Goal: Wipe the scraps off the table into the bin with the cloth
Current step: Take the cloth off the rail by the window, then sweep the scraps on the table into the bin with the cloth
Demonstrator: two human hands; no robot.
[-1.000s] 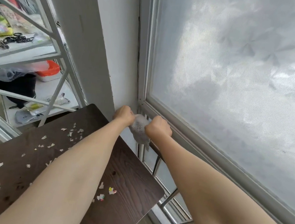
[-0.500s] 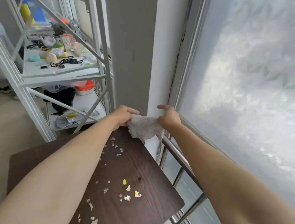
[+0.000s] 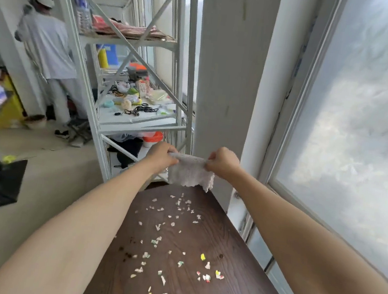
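- Above the far edge of the table (image 3: 236, 253), at 12 o'clock, the cloth (image 3: 190, 173) hangs spread between both hands, clear of the tabletop.
- Left hand (image 3: 163, 156): fingers clamped on the cloth's upper left corner.
- Right hand (image 3: 222, 162): fingers clamped on the upper right corner.
- Scraps (image 3: 172, 241) lie scattered over the dark wood surface, from below the cloth towards 6 o'clock.
- Shelving (image 3: 128, 120) stands at 11 o'clock.

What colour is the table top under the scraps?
Dark brown wood grain, seen in the head view: table.
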